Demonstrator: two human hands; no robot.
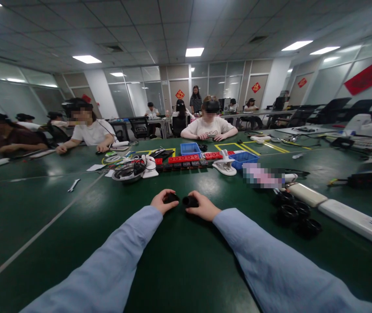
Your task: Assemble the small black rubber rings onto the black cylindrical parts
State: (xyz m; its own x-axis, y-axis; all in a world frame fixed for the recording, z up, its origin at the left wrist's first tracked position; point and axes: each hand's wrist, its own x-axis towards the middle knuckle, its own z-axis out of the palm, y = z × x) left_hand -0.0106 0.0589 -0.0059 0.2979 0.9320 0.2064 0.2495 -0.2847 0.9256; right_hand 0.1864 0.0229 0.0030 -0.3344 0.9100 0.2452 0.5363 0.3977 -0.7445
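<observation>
My left hand (160, 202) curls its fingers and thumb around a small black part (172, 198), whose shape is partly hidden. Facing it, my right hand (206, 207) grips a short black tube (190, 201) with its open round end turned to the left. A narrow gap separates the two black pieces, and both are held low over the green table (179, 261). To the right of my right forearm lie several black ring-shaped parts (288, 212) in a cluster.
Ahead stand a row of red and black blocks (186, 159), a white clamp (225, 164), a blue bin (244, 160) and a dish of cables (128, 173). A wrench (74, 185) lies left. Long white cases (355, 217) lie right. A co-worker (209, 126) sits opposite.
</observation>
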